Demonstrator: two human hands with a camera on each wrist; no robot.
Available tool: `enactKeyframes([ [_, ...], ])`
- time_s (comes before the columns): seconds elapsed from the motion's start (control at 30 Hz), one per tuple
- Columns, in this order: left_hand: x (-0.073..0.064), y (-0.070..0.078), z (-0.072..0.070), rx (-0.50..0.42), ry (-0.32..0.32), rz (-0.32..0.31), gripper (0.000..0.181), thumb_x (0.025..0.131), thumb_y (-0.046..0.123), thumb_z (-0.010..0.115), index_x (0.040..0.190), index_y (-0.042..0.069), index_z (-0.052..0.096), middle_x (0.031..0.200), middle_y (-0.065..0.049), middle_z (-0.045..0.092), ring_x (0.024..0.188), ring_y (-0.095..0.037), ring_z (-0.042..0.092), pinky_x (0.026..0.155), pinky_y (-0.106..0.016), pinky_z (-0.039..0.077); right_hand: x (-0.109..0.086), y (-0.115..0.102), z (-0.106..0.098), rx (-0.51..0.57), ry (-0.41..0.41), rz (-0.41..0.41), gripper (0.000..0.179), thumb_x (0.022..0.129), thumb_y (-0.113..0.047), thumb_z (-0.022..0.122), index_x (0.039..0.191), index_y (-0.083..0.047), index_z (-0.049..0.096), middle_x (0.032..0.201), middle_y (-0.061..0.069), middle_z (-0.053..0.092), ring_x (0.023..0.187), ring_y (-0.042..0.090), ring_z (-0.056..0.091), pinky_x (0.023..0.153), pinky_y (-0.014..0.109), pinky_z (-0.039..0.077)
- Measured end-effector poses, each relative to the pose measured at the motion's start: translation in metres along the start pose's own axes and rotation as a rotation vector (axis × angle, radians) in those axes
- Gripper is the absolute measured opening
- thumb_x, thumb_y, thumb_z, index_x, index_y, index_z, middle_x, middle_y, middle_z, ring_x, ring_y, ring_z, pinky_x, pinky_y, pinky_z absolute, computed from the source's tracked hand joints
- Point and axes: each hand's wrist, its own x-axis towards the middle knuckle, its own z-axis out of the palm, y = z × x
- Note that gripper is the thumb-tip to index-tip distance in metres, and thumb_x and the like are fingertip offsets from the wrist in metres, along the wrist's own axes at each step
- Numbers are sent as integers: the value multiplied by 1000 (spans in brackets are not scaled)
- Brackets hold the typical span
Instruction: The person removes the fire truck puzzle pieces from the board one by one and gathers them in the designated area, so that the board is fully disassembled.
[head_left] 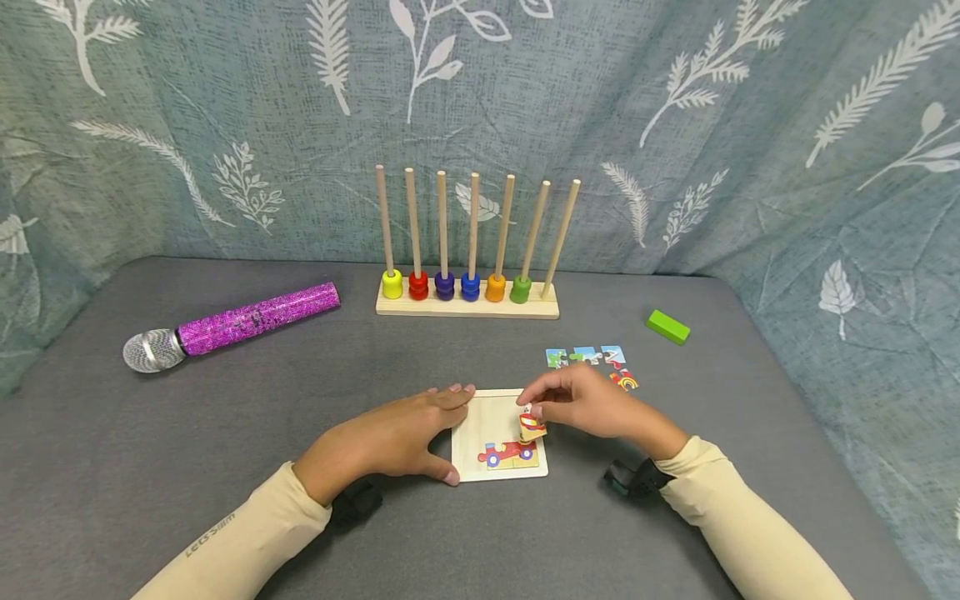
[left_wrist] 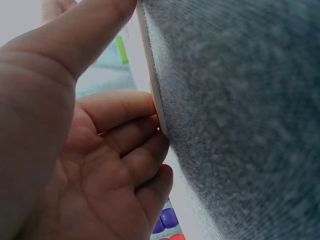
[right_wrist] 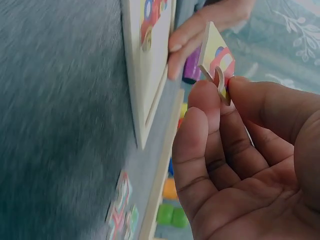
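Note:
My right hand (head_left: pixel 581 402) pinches a jigsaw piece (right_wrist: pixel 219 62) between thumb and fingertips, tilted above the right part of a square wooden puzzle tray (head_left: pixel 487 417). The piece carries a yellow, red and blue print. Joined pieces with a red car picture (head_left: pixel 510 455) lie in the tray's lower right part. At the tray's left side my left hand (head_left: pixel 401 433) is spread, its thumb (left_wrist: pixel 100 32) at the lower corner and its fingertips against the edge near the upper corner. Several loose jigsaw pieces (head_left: pixel 585 356) lie beyond my right hand.
A wooden peg stand (head_left: pixel 465 307) with coloured beads stands at the back of the grey table (head_left: pixel 360 350). To the left lies a purple glittery microphone (head_left: pixel 258 318). A green block (head_left: pixel 668 327) lies at the right. A patterned curtain (head_left: pixel 300 167) hangs behind.

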Motion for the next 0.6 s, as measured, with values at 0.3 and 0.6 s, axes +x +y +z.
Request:
enactKeyframes([
  [0.3, 0, 1, 1, -6, -11, -7, 88, 80, 38, 80, 147, -2, 39, 157, -13, 26, 144, -28, 24, 114, -44, 20, -14, 11, -9, 1, 41, 24, 16, 89, 3, 66, 105, 3, 71, 98, 7, 70, 82, 9, 61, 71, 24, 51],
  [0.6, -1, 0, 2, 1, -3, -4, 88, 80, 38, 80, 146, -2, 39, 157, -14, 26, 143, -29, 24, 114, -44, 21, -21, 22, -22, -49, 58, 52, 16, 90, 3, 64, 103, 3, 72, 95, 6, 71, 79, 9, 61, 69, 24, 50],
])
